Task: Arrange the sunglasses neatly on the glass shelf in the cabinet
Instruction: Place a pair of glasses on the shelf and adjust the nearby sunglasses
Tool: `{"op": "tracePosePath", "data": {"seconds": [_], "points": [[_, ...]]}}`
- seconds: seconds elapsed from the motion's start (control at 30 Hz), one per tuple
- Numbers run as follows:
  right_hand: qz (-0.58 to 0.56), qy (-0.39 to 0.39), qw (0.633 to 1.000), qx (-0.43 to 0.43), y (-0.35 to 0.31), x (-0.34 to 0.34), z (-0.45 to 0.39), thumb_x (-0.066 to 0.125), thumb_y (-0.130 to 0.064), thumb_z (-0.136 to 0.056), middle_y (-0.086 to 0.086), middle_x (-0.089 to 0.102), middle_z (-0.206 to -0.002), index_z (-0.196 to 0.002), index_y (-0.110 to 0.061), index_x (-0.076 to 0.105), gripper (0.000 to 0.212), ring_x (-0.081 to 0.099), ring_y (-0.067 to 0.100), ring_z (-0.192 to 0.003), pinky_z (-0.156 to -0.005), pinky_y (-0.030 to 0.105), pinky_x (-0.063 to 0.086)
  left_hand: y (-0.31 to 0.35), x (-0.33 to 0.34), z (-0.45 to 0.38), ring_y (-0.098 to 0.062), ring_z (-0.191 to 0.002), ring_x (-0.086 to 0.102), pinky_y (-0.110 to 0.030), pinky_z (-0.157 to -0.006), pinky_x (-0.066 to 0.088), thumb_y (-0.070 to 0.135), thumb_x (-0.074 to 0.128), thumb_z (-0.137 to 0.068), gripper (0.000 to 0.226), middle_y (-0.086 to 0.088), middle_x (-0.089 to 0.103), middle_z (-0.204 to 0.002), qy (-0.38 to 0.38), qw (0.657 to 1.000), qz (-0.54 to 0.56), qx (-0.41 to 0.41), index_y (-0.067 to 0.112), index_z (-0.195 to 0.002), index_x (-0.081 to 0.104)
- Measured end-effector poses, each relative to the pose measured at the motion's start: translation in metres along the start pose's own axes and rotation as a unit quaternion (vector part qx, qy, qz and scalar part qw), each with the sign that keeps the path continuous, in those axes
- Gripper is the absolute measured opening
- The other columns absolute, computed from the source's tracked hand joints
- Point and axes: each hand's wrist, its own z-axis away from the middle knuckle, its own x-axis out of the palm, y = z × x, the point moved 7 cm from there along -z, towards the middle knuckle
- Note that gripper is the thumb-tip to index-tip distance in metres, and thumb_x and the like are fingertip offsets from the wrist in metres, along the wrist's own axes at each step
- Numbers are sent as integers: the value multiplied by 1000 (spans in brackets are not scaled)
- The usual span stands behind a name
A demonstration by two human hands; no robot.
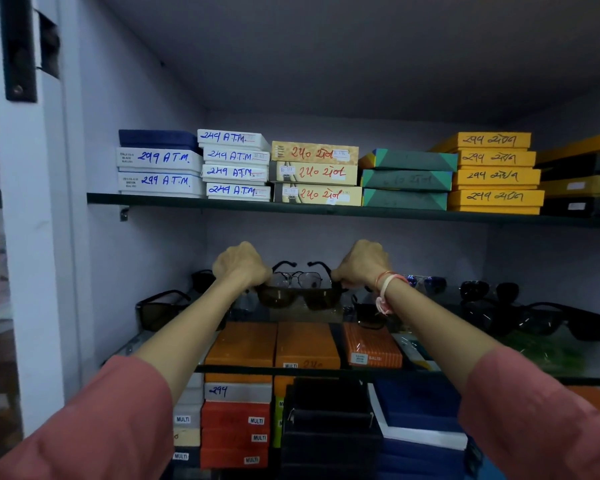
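Holding brown-lensed sunglasses (300,296) above glass shelf (326,370), left hand (241,263) and right hand (361,263) each closed on one end.

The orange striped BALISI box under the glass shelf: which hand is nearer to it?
Right. The right hand grips the brown sunglasses just above and slightly left of the BALISI box; the left hand holds the pair's other end, farther to the left.

Glossy, seemingly plastic sunglasses (300,296); glass shelf (551,355)
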Motion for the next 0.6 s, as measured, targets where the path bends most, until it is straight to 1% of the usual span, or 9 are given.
{"op": "tracePosePath", "data": {"seconds": [0.07, 0.17, 0.2, 0.27, 0.33, 0.4, 0.5, 0.53, 0.6], "points": [[5, -13, 1000, 10, 0, 5, 2, 80, -25, -72, 9, 73, -86, -80, -8, 71, 21, 70, 23, -83, -61, 28, 54, -8, 5, 0, -26, -85, 72, -31, -71, 53, 29, 73, -77, 24, -6, 73, -83, -32, 999, 12, -19, 6, -87, 73], [1, -27, 1000, 16, -2, 9, 5, 79, -18, -70, 2, 65, -65, -60, -13, 60, 23, 63, 18, -65, -50, 23, 45, -17, 16, -1, -27, -85, 60, -39, -87, 52, 23, 70, -78, 14, -7, 59, -86, -84, 995, 45, -33, 11, -80, 63], [2, -31, 999, 18, -3, 10, 6, 78, -17, -70, 0, 62, -58, -56, -14, 58, 25, 61, 16, -59, -47, 23, 44, -19, 19, -1, -26, -86, 58, -40, -91, 51, 21, 69, -78, 13, -8, 58, -89, -95, 993, 53, -37, 10, -82, 62], [8, -43, 999, 20, -4, 16, 8, 77, -14, -71, -3, 58, -50, -54, -15, 56, 26, 56, 9, -48, -43, 20, 39, -24, 24, -3, -28, -99, 61, -42, -97, 50, 19, 68, -78, 19, -11, 62, -98, -112, 991, 51, -48, 6, -92, 65], [19, -57, 998, 20, -5, 23, 9, 76, -12, -73, -3, 57, -49, -55, -14, 56, 27, 53, 6, -44, -41, 19, 39, -28, 28, -6, -32, -114, 58, -44, -103, 47, 23, 68, -79, 34, -13, 63, -115, -126, 990, 18, -57, 5, -108, 65], [33, -58, 998, 12, -5, 26, 9, 77, -13, -74, -3, 55, -50, -56, -14, 53, 30, 51, 7, -43, -40, 20, 39, -29, 29, -6, -32, -120, 54, -44, -104, 45, 34, 70, -79, 50, -13, 59, -129, -128, 989, -50, -62, 10, -121, 61], [39, -59, 997, 12, 0, 26, 8, 78, -15, -73, -3, 55, -50, -56, -15, 52, 31, 50, 5, -40, -36, 18, 35, -28, 28, -7, -31, -124, 50, -41, -104, 42, 47, 71, -76, 61, -10, 55, -134, -111, 985, -120, -60, 15, -126, 58], [46, -68, 997, 11, 2, 27, 8, 77, -15, -74, -3, 56, -50, -57, -14, 53, 29, 50, 6, -41, -38, 18, 38, -28, 28, -7, -31, -125, 49, -41, -104, 40, 49, 71, -75, 63, -10, 55, -134, -108, 983, -136, -60, 16, -127, 57], [44, -103, 994, 16, 6, 33, 7, 74, -16, -76, 1, 62, -58, -62, -10, 60, 20, 52, 9, -47, -49, 23, 48, -28, 29, -8, -29, -125, 51, -39, -106, 40, 50, 70, -75, 65, -8, 57, -134, -104, 980, -157, -58, 15, -127, 57]]}}
